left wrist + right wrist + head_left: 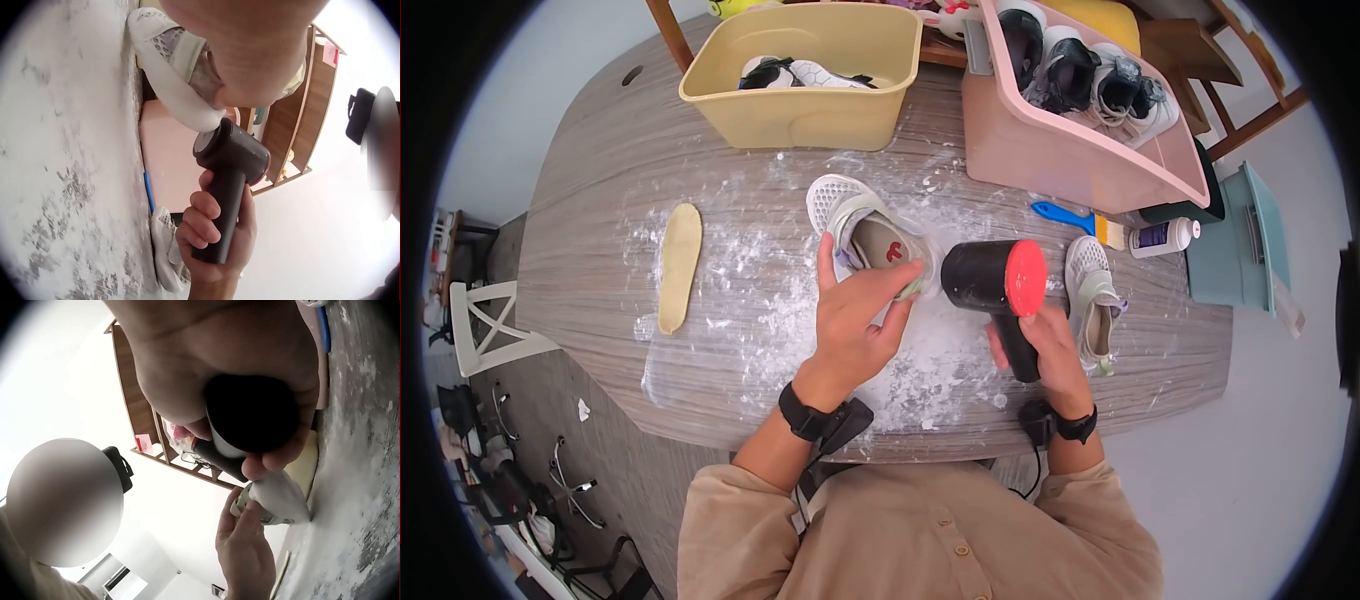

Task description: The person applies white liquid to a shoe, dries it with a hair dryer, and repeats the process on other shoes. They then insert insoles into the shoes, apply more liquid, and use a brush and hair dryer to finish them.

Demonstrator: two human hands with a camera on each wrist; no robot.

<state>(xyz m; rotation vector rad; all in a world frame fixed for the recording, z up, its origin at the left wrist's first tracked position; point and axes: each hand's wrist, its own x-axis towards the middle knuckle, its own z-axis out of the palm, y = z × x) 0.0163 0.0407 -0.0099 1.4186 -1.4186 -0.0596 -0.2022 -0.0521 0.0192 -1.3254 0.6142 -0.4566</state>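
My left hand (852, 322) grips a white and grey sneaker (837, 197) by its heel and collar, fingers inside the opening. A red mark shows on its inner sole. In the left wrist view the sneaker's toe points toward the table, heel raised. Its heel is close to the round pale face of a black hair-dryer-shaped device (975, 274) with a red rear cap (1027, 277). My right hand (212, 231) wraps its fingers around the device's handle. A matching sneaker (1090, 290) lies to the right of that hand.
White residue (930, 370) is spread over the wooden table. A cream insole (680, 265) lies left. Behind stand a yellow bin (810, 125) and a pink bin (1050, 150), both with shoes inside. A blue-handled brush (1065, 213) and white bottle (1160, 238) lie right.
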